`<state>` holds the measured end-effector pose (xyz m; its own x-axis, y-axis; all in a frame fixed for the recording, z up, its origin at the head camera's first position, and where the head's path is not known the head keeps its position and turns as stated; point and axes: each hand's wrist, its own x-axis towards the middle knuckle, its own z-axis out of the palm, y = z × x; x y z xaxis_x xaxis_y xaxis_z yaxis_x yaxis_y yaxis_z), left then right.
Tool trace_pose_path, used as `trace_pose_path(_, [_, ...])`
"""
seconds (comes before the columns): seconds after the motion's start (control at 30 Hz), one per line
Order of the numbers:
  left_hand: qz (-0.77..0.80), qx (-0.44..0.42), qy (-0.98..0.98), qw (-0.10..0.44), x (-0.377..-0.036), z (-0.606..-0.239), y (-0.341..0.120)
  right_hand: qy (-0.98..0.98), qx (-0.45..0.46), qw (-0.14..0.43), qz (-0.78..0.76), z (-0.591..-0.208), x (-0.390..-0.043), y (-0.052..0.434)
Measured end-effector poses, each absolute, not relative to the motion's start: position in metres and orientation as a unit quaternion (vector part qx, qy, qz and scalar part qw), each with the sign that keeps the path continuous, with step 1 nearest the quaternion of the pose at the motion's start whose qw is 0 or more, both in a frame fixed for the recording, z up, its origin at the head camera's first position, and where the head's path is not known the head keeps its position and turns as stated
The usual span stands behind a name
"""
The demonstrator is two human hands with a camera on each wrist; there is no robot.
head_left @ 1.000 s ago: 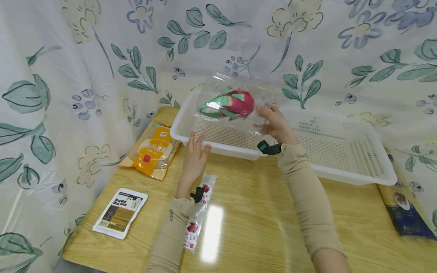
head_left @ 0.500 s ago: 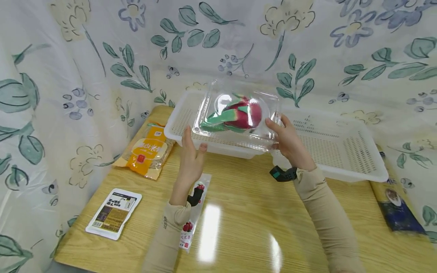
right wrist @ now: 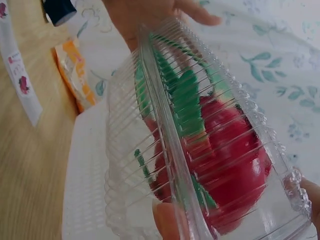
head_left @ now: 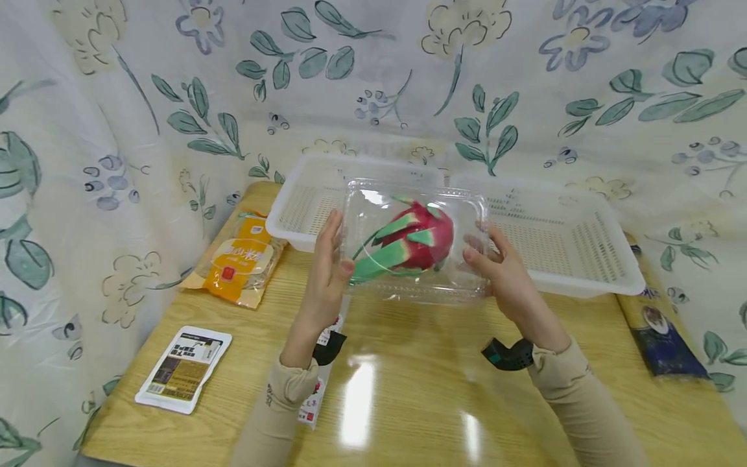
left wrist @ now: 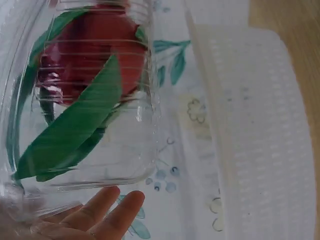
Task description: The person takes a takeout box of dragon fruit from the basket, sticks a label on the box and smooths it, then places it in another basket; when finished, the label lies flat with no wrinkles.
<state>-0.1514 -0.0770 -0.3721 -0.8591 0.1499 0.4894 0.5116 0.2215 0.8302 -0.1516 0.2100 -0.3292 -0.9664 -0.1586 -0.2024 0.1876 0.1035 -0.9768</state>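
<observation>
A clear plastic clamshell box (head_left: 417,285) with a pink-and-green dragon fruit (head_left: 428,237) inside is held up above the table, tilted toward the head camera. My right hand (head_left: 513,279) grips its right end, thumb on the near face and fingers behind. At the left end, my left hand (head_left: 321,279) holds the box between thumb and fingers. Its fingers (left wrist: 107,215) show by the box's corner in the left wrist view. Through the ribbed plastic, the right wrist view shows the dragon fruit (right wrist: 230,155) and a right-hand fingertip against the box.
Two white perforated baskets (head_left: 280,224) (head_left: 624,279) stand at the back against a floral curtain. An orange-and-clear food bag (head_left: 239,259) and a white-edged packet (head_left: 183,370) lie left. A printed plastic strip (head_left: 312,402) lies under my left arm. A blue-and-gold bag (head_left: 659,337) lies right.
My right hand has brought the box from above the left basket toward me and tipped its face up. My left hand has left the basket rim and taken the box's left end.
</observation>
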Motion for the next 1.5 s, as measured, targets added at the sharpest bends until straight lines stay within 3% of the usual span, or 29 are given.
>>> trace_pose_path(0.37, [-0.573,-0.243,-0.774,0.115,-0.124,-0.395,-0.052,0.79,0.044,0.045,-0.61,-0.351,-0.095,0.212])
trace_pose_path(0.7, [-0.552,-0.257,-0.782,0.133,-0.098,-0.408,-0.042,0.849,0.031,-0.021,-0.527,-0.374,-0.054,0.204])
trace_pose_path(0.93, [-0.526,-0.254,-0.802,0.124,-0.087,-0.42,-0.044,0.847,0.04,-0.003,-0.531,-0.393,-0.037,0.201])
trace_pose_path(1.5, [-0.514,-0.261,-0.817,0.007,-0.075,-0.445,-0.05,0.833,0.028,0.028,-0.552,-0.432,-0.014,0.208])
